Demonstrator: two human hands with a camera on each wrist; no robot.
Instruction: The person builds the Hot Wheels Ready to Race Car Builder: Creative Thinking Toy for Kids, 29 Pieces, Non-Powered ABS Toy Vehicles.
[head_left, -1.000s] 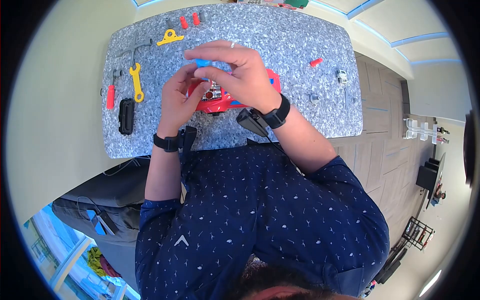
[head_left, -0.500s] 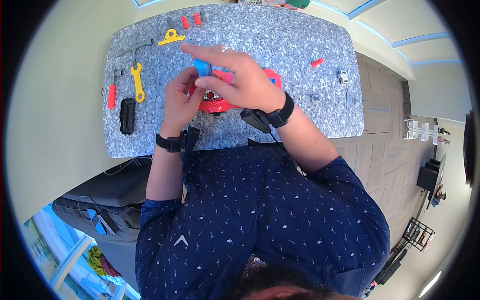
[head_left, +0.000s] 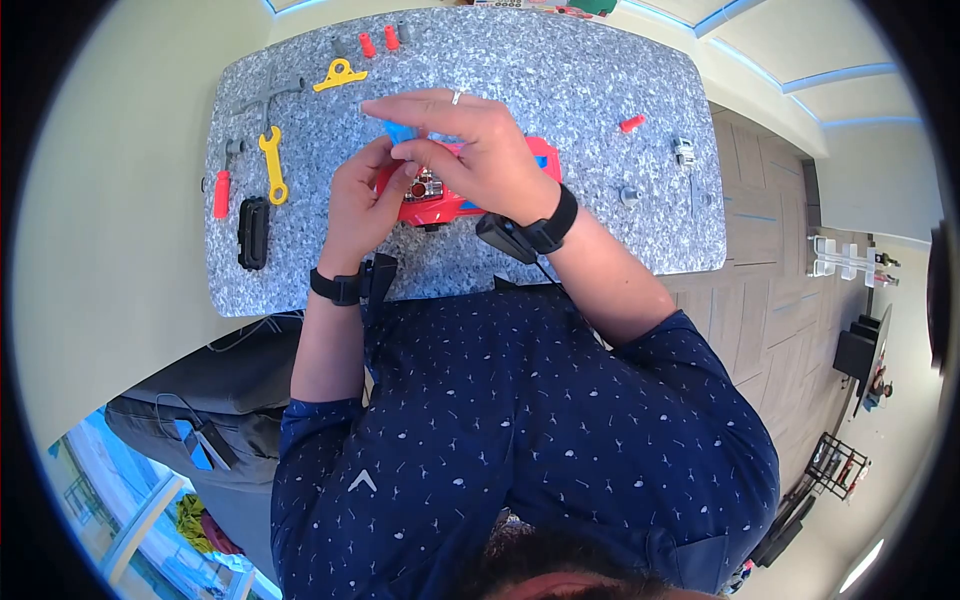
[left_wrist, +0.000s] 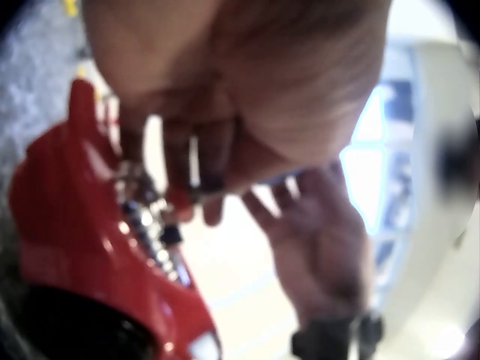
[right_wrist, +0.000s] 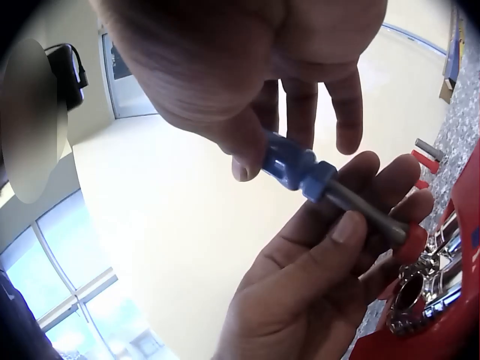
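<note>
While my right hand (head_left: 475, 145) pinched the blue-handled screwdriver (right_wrist: 289, 161), my left hand (head_left: 358, 198) was curled around its shaft (right_wrist: 364, 208). The tip (right_wrist: 397, 231) stood at a red piece (right_wrist: 413, 244) by the left end of the red toy car (head_left: 428, 212); a yellow wrench (head_left: 274, 170) lay left on the desk (head_left: 590, 80).
</note>
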